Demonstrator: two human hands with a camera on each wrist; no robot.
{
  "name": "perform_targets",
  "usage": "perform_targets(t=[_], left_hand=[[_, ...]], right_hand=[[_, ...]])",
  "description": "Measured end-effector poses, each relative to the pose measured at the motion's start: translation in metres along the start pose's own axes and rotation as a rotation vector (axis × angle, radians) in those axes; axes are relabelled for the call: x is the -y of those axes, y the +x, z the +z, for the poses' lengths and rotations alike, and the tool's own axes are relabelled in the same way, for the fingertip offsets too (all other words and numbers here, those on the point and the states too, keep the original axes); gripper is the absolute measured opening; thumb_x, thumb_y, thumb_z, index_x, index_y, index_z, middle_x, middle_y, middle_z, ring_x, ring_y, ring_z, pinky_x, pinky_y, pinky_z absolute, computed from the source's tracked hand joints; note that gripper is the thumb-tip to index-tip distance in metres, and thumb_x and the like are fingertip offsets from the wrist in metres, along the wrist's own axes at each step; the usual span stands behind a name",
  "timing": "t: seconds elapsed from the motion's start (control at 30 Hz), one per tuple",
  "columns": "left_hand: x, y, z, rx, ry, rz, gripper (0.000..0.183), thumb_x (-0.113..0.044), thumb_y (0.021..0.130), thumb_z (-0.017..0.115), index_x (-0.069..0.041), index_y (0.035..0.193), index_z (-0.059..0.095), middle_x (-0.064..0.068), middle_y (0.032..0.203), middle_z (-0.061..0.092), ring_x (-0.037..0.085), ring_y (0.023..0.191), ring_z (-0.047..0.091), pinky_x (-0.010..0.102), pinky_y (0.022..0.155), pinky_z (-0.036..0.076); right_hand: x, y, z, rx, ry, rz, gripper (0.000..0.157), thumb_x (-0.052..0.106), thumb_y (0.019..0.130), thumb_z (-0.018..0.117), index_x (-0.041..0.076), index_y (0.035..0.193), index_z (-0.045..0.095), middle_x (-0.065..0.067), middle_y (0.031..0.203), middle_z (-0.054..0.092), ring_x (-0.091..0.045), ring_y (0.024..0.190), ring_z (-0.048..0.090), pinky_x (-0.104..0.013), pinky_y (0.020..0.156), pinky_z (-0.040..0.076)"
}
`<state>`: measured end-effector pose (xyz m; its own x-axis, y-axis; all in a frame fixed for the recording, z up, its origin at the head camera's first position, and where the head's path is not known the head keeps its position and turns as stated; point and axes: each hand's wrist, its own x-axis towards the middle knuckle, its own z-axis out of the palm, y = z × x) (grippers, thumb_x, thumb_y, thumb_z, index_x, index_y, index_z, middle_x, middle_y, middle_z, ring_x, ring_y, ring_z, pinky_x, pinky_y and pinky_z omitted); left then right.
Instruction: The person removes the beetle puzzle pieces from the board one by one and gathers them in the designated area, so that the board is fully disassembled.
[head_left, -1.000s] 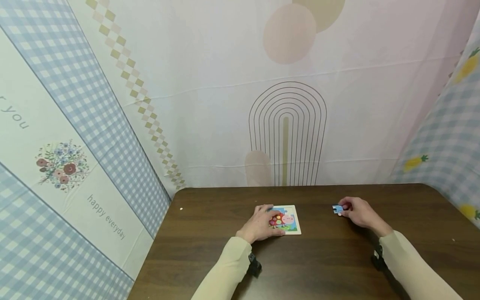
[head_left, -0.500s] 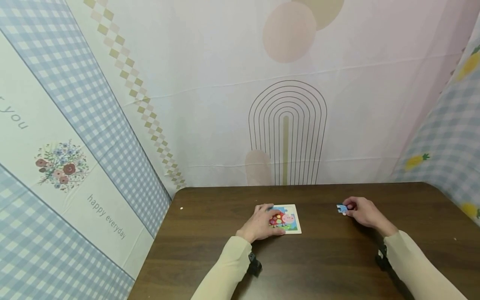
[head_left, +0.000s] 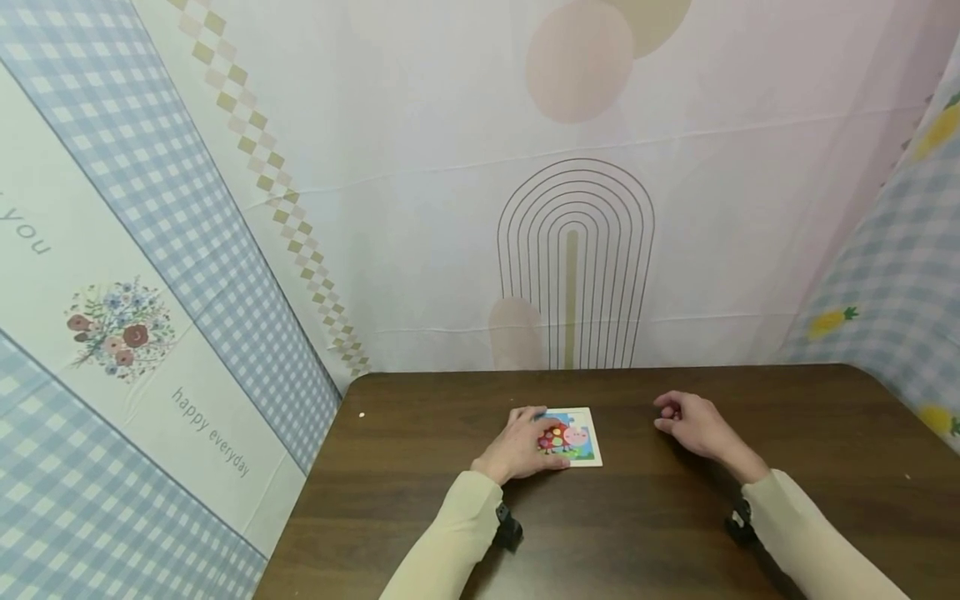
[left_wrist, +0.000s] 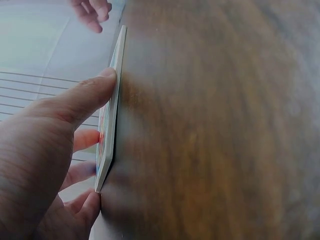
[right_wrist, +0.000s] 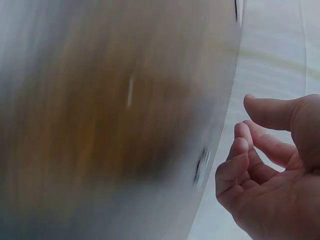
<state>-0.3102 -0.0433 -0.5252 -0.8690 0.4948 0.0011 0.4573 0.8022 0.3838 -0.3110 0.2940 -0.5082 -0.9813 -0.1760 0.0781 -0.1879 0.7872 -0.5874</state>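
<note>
Center of the head view: the left grip (head_left: 520, 443), a bare hand, holds the left side of a puzzle board (head_left: 576, 437) on the desk (head_left: 615, 533). Thumb on near edge, other fingers spread over the picture and far-left part. Steadying the board looks like the step in hand; best done, I'd say, with light, even pressure near the rim, leaving the right half uncovered. Index finger covers some of the picture, so moving it outward should help. Hard pressure on one corner could slide or tip the board.

Center right: the right grip (head_left: 693, 425) is loosely curled, thumb apart from fingers, nothing seen pinched. Well apart from the board; touching the desk or not, can't tell. In the right wrist view, lower center, a thin blurred thing (right_wrist: 202, 166) shows left of the fingers, maybe a puzzle piece; thumb and index on opposite edges would probably suit it.

Orientation: board looks flat, roughly square, no clear long axis, left part hidden. Picture reads upright in the head view, pink face toward frame right, green along the bottom. Blurred thing's long axis runs steeply upward, top leaning right; which end leads, can't tell.
</note>
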Motion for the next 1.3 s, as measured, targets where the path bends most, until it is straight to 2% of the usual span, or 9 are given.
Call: perform_targets(t=[0.2, 0.3, 0.43, 0.53, 0.73, 0.97, 1.17, 1.23, 1.3], left_hand=[[0.022, 0.015, 0.025, -0.041, -0.020, 0.027, 0.071, -0.059, 0.094, 0.081, -0.027, 0.155, 0.062, 0.003, 0.171, 0.046, 0.029, 0.155, 0.041, 0.050, 0.120, 0.051], [0.023, 0.016, 0.026, -0.031, -0.036, 0.014, 0.073, -0.058, 0.093, 0.083, -0.028, 0.156, 0.061, 0.002, 0.172, 0.045, 0.029, 0.157, 0.039, 0.051, 0.122, 0.049], [0.017, 0.012, 0.018, -0.007, -0.063, 0.014, 0.072, -0.058, 0.094, 0.082, -0.029, 0.156, 0.061, 0.003, 0.173, 0.043, 0.030, 0.159, 0.037, 0.054, 0.123, 0.048], [0.021, 0.014, 0.023, -0.015, -0.035, 0.033, 0.068, -0.061, 0.095, 0.079, -0.032, 0.154, 0.062, 0.003, 0.173, 0.043, 0.030, 0.157, 0.038, 0.052, 0.119, 0.051], [0.002, 0.002, 0.001, 0.021, -0.004, 0.009, 0.064, -0.053, 0.099, 0.078, -0.023, 0.154, 0.064, 0.006, 0.171, 0.045, 0.031, 0.157, 0.040, 0.050, 0.122, 0.049], [-0.006, -0.004, -0.007, 0.024, 0.008, 0.003, 0.061, -0.050, 0.099, 0.078, -0.022, 0.152, 0.066, 0.008, 0.172, 0.045, 0.031, 0.159, 0.038, 0.051, 0.123, 0.049], [-0.004, -0.001, -0.004, 0.028, 0.009, -0.006, 0.061, -0.053, 0.098, 0.079, -0.025, 0.151, 0.067, 0.005, 0.173, 0.043, 0.029, 0.160, 0.037, 0.048, 0.124, 0.048], [-0.004, -0.001, -0.003, 0.025, 0.007, -0.010, 0.061, -0.054, 0.098, 0.079, -0.026, 0.151, 0.067, 0.005, 0.173, 0.044, 0.029, 0.159, 0.038, 0.048, 0.123, 0.048], [-0.003, 0.000, -0.003, 0.023, 0.002, -0.012, 0.061, -0.053, 0.098, 0.080, -0.025, 0.150, 0.067, 0.006, 0.172, 0.044, 0.030, 0.159, 0.038, 0.049, 0.123, 0.049]], right_hand=[[0.035, 0.003, 0.026, 0.048, 0.015, -0.061, 0.021, 0.007, 0.098, 0.076, -0.003, 0.116, 0.074, -0.007, 0.097, 0.069, -0.016, 0.086, 0.058, -0.031, 0.077, 0.049], [0.051, 0.005, 0.037, 0.077, 0.023, -0.080, 0.018, 0.006, 0.098, 0.077, -0.002, 0.114, 0.075, -0.008, 0.097, 0.069, -0.016, 0.086, 0.058, -0.032, 0.076, 0.049], [0.068, 0.010, 0.048, 0.113, 0.029, -0.103, 0.019, 0.004, 0.097, 0.078, -0.002, 0.115, 0.076, -0.008, 0.097, 0.068, -0.017, 0.087, 0.057, -0.033, 0.077, 0.050], [0.075, 0.014, 0.054, 0.133, 0.030, -0.118, 0.021, 0.004, 0.097, 0.079, -0.002, 0.116, 0.077, -0.007, 0.095, 0.067, -0.017, 0.086, 0.055, -0.033, 0.077, 0.048], [0.083, 0.018, 0.059, 0.167, 0.001, -0.127, 0.021, 0.004, 0.095, 0.081, -0.002, 0.115, 0.078, -0.008, 0.095, 0.067, -0.018, 0.086, 0.055, -0.036, 0.078, 0.051], [0.079, 0.024, 0.063, 0.202, 0.013, -0.106, 0.019, 0.003, 0.096, 0.079, -0.003, 0.114, 0.073, -0.012, 0.100, 0.066, -0.022, 0.089, 0.057, -0.042, 0.082, 0.055], [0.039, 0.044, 0.088, 0.164, 0.018, -0.206, 0.020, 0.006, 0.096, 0.076, 0.004, 0.111, 0.062, -0.006, 0.095, 0.058, -0.016, 0.082, 0.052, -0.030, 0.072, 0.046], [0.031, 0.047, 0.094, 0.154, 0.016, -0.219, 0.021, 0.007, 0.098, 0.075, 0.006, 0.112, 0.059, -0.005, 0.095, 0.056, -0.016, 0.082, 0.051, -0.029, 0.070, 0.043], [0.036, 0.044, 0.091, 0.165, 0.020, -0.202, 0.021, 0.006, 0.099, 0.075, 0.006, 0.113, 0.059, -0.006, 0.096, 0.057, -0.017, 0.083, 0.052, -0.029, 0.071, 0.044]])
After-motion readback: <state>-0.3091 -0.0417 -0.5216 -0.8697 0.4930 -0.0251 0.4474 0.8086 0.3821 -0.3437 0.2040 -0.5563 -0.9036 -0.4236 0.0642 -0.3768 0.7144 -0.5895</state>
